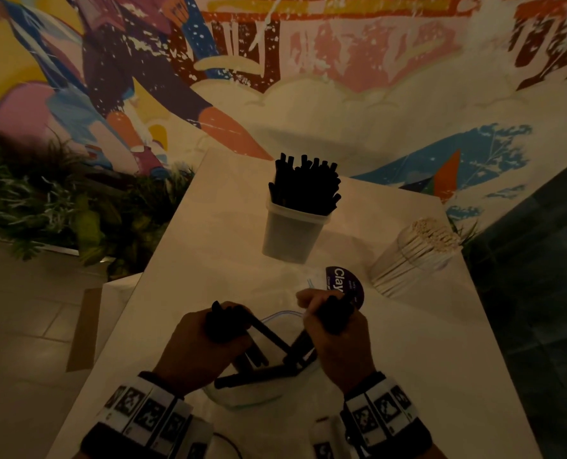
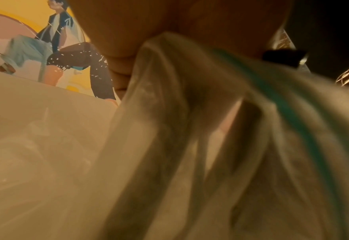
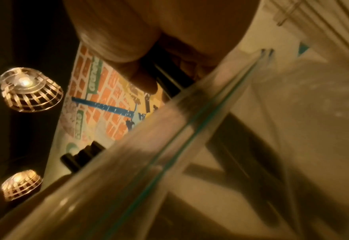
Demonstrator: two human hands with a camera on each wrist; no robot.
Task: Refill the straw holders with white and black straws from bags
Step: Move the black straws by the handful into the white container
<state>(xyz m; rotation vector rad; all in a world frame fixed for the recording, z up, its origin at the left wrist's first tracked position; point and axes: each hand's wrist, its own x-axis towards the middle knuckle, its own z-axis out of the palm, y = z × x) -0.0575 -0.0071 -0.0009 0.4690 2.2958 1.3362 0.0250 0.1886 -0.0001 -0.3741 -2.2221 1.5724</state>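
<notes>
Both hands gripping black straws [image 1: 269,332] over a clear zip bag [image 1: 242,397], left hand [image 1: 206,346], right hand [image 1: 336,339], bag contents blurred, holder [image 1: 292,236] beyond bag full.

Head view: downward from above onto the white rectangular table [image 1: 209,260]. Wrist views — pressed close beneath each palm, apparently facing upward — sharing the clear zip-top plastic bag [image 2: 169,146].

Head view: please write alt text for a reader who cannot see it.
Both hands, left hand and right hand, grip bunches of black straws over a clear bag on a white table. Behind stands a holder of black straws; white straws lie right.
</notes>
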